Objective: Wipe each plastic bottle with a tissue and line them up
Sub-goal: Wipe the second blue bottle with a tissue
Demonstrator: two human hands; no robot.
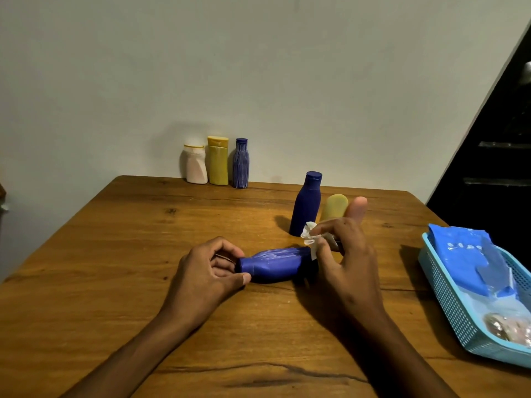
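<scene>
A blue plastic bottle [273, 264] lies on its side in the middle of the wooden table [115, 239]. My left hand [207, 271] grips its cap end between thumb and fingers. My right hand [344, 254] pinches a crumpled white tissue [310, 237] against the bottle's base end. Just behind stand a dark blue bottle [306, 203] and a yellow bottle [334, 208], the yellow one partly hidden by my right hand. Against the wall stand a white bottle [196, 165], a yellow bottle [217, 160] and a streaked blue bottle [240, 163] in a row.
A light blue plastic basket [442, 300] sits at the table's right edge, holding a blue tissue pack [465, 248] and a small wrapped item. A dark stair structure rises at the far right. A pale wall runs close behind the table's far edge.
</scene>
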